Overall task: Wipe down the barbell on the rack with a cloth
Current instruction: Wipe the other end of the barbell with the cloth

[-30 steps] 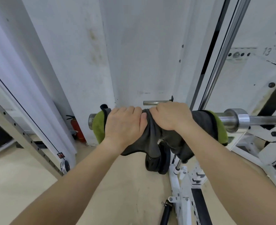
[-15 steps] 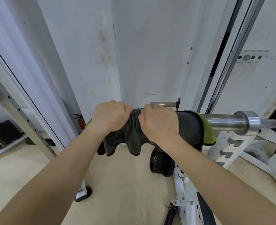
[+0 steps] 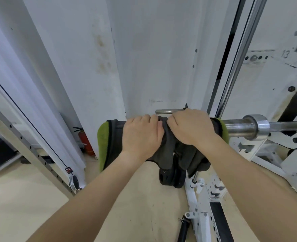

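A chrome barbell lies across the white rack, its sleeve end pointing left. A dark grey cloth with green edges is wrapped over the sleeve and hides its left tip. My left hand and my right hand sit side by side on top, both clenched around the cloth and the sleeve under it. Bare sleeve and the collar show to the right of my right hand.
Black weight plates stand on the floor below the cloth. A red fire extinguisher stands by the wall at the left. A slanted metal rail with holes crosses the left side. White rack feet lie at the lower right.
Both hands and the cloth slid left along the sleeve and covered its tip, then came back a little to the right. The cloth's left green edge now hangs free past the end.
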A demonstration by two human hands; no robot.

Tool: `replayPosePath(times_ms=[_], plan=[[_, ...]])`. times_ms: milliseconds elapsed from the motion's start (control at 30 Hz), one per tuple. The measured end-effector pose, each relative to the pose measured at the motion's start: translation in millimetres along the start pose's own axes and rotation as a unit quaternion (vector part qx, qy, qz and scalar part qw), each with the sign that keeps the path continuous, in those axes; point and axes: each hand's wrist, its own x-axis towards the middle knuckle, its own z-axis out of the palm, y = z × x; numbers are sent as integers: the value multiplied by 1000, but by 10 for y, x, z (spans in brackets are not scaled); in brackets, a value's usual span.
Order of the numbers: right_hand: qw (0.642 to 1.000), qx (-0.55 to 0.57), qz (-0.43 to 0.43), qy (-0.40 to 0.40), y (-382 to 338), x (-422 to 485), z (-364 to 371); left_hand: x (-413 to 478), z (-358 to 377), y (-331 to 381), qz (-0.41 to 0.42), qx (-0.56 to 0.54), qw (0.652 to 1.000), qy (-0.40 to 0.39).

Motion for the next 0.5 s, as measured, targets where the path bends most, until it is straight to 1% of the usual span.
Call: replayPosePath(times_ms=[67, 133, 200, 233, 267, 300, 333, 400, 433, 500], plan=[[993, -51, -18, 106, 46, -253, 137, 69, -12, 126, 5, 3, 1000, -11], [980, -72, -27, 185, 92, -372, 293, 218, -74, 188, 50, 14, 998, -25], [975, -75, -30, 209, 159, -392, 375, 385, -94, 204, 129, 25, 988, -85], [976, -72, -28, 206, 185, -400, 353, 446, -58, 211, 129, 26, 984, -118], [979, -67, -19, 191, 220, -399, 304, 470, -36, 226, 101, 18, 985, -135], [985, -57, -1, 162, 268, -386, 239, 460, -25, 249, 66, 11, 990, -122], [991, -49, 20, 125, 334, -362, 170, 419, -39, 278, 37, 9, 994, -98], [997, -51, 49, 39, 519, -293, 19, 294, -27, 337, -6, -26, 999, -22], [997, -47, 55, 2, 643, -248, -30, 229, -4, 349, -5, -35, 999, 3], [993, -18, 76, -89, 890, -139, -80, 153, 44, 386, 12, -32, 999, 5]])
